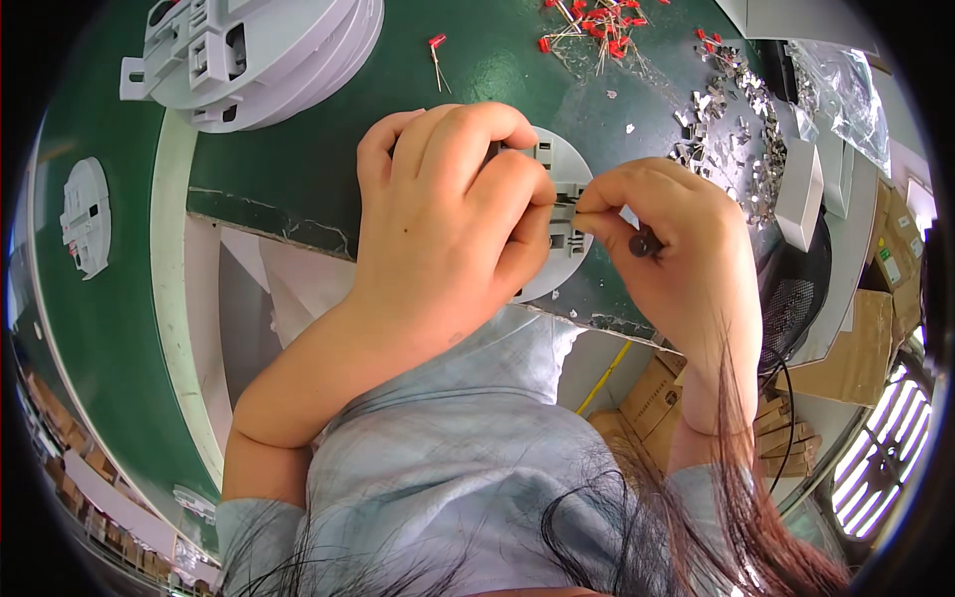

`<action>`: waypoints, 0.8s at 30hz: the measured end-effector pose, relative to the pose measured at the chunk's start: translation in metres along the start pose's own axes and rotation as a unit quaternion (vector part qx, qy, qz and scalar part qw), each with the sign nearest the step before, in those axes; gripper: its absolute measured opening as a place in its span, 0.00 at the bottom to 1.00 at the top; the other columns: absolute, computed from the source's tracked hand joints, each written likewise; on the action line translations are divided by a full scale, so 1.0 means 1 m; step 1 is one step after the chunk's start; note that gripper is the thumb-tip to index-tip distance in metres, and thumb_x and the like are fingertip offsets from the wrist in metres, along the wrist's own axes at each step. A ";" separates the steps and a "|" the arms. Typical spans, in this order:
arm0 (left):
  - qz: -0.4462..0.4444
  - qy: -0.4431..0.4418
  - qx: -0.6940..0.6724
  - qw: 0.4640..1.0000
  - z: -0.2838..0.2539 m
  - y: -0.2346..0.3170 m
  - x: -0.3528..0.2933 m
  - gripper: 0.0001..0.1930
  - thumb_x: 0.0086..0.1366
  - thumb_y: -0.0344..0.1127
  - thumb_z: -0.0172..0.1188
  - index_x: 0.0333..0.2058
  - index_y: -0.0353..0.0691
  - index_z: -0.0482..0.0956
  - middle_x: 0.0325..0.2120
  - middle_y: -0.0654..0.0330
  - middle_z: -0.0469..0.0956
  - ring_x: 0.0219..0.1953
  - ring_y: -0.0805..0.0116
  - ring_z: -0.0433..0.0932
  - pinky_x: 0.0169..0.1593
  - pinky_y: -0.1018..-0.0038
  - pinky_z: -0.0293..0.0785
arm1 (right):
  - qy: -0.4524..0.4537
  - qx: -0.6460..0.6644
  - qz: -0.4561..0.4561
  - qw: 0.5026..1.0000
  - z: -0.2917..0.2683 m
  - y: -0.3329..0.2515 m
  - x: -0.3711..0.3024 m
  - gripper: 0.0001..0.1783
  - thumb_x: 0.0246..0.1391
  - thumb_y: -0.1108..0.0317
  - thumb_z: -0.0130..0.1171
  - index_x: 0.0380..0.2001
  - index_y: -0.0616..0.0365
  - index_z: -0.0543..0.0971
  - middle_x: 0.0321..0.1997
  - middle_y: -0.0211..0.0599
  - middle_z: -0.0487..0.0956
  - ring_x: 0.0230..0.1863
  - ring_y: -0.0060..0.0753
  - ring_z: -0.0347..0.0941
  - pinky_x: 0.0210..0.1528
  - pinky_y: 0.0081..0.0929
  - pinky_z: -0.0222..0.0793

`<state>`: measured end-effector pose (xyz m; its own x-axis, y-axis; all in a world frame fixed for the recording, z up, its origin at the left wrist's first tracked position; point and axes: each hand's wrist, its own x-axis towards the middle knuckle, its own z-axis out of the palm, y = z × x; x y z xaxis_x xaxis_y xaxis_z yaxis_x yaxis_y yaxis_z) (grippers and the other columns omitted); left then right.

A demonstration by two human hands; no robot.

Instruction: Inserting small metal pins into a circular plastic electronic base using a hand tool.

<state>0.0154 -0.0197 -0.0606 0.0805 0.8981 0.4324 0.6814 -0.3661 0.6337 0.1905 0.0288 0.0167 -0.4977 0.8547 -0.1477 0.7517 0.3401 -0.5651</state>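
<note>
A round white plastic base (563, 261) with moulded slots and clips lies at the front edge of the green table, partly hidden under my left hand (453, 199). My left fingers are curled over its left side and hold it. At its right side is my right hand (681, 234), closed, with thumb and forefinger pinched at the clips near its middle. A dark, round-ended handle (645, 242) pokes out of my right palm; the rest of that tool is hidden. Whatever sits between the pinching fingertips is too small to make out.
Stacked white plastic bases (298, 75) stand at the far left. Red-headed two-legged parts (602, 30) lie in a pile at the back, with a single one (437, 60) apart. Small metal clips (741, 134) are scattered at right, beside a white box (799, 194) and clear plastic bag (846, 90).
</note>
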 end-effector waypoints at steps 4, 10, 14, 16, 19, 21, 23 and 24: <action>0.008 0.010 0.003 1.000 0.002 0.000 0.002 0.13 0.46 0.25 0.70 0.30 0.46 0.78 0.45 0.63 0.74 0.45 0.62 0.73 0.54 0.63 0.62 | -0.019 0.027 0.008 0.999 -0.006 0.006 0.004 0.07 0.47 0.79 0.68 0.32 0.61 0.82 0.31 0.32 0.82 0.28 0.24 0.74 0.27 0.22 0.68; 0.004 0.009 0.001 1.000 0.000 0.000 -0.001 0.12 0.46 0.25 0.70 0.30 0.46 0.78 0.45 0.63 0.74 0.45 0.62 0.73 0.54 0.63 0.63 | 0.033 0.021 -0.066 0.997 0.003 0.018 -0.008 0.09 0.46 0.79 0.69 0.33 0.59 0.84 0.31 0.32 0.81 0.30 0.24 0.76 0.28 0.23 0.70; 0.001 0.001 -0.013 1.000 0.001 0.000 0.001 0.13 0.46 0.24 0.70 0.30 0.46 0.78 0.45 0.63 0.74 0.44 0.62 0.74 0.53 0.64 0.63 | 0.065 -0.015 -0.045 0.997 0.008 0.006 -0.013 0.09 0.46 0.79 0.69 0.33 0.58 0.84 0.32 0.33 0.82 0.30 0.26 0.77 0.28 0.24 0.71; 0.000 -0.004 -0.016 1.000 0.000 0.000 0.001 0.13 0.46 0.24 0.70 0.30 0.46 0.78 0.45 0.63 0.74 0.44 0.62 0.74 0.53 0.64 0.63 | 0.064 -0.027 -0.046 0.997 0.008 0.004 -0.016 0.10 0.45 0.79 0.69 0.33 0.58 0.84 0.33 0.32 0.82 0.30 0.27 0.77 0.29 0.25 0.72; -0.001 -0.012 -0.019 1.000 -0.003 0.000 0.002 0.13 0.45 0.24 0.70 0.30 0.46 0.78 0.45 0.63 0.74 0.44 0.62 0.74 0.52 0.64 0.63 | 0.064 -0.052 -0.050 0.995 0.008 0.004 -0.013 0.11 0.43 0.80 0.70 0.33 0.57 0.84 0.35 0.32 0.82 0.31 0.30 0.78 0.30 0.27 0.73; -0.006 -0.023 -0.020 1.000 -0.005 0.000 0.003 0.13 0.45 0.24 0.70 0.30 0.46 0.79 0.45 0.62 0.74 0.44 0.61 0.73 0.52 0.64 0.63 | 0.054 -0.079 -0.080 0.992 0.004 0.003 -0.009 0.10 0.44 0.78 0.69 0.33 0.55 0.85 0.35 0.31 0.82 0.29 0.32 0.77 0.30 0.29 0.72; -0.008 -0.029 -0.023 0.999 -0.006 0.000 0.005 0.13 0.45 0.24 0.70 0.30 0.46 0.79 0.46 0.62 0.74 0.44 0.61 0.73 0.52 0.64 0.63 | 0.050 -0.094 -0.093 0.990 0.000 0.001 -0.009 0.09 0.44 0.77 0.68 0.32 0.55 0.85 0.34 0.30 0.82 0.29 0.32 0.77 0.30 0.30 0.72; -0.009 -0.034 -0.028 0.999 -0.007 0.000 0.005 0.13 0.45 0.23 0.70 0.30 0.46 0.79 0.46 0.61 0.73 0.45 0.61 0.73 0.52 0.64 0.63 | 0.034 -0.169 -0.106 0.979 -0.001 -0.004 -0.014 0.08 0.45 0.76 0.66 0.32 0.53 0.85 0.34 0.30 0.81 0.28 0.32 0.75 0.29 0.31 0.70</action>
<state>0.0113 -0.0167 -0.0539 0.1177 0.9186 0.3772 0.6420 -0.3602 0.6768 0.1948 0.0155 0.0216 -0.6370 0.7708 0.0053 0.7404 0.6138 -0.2741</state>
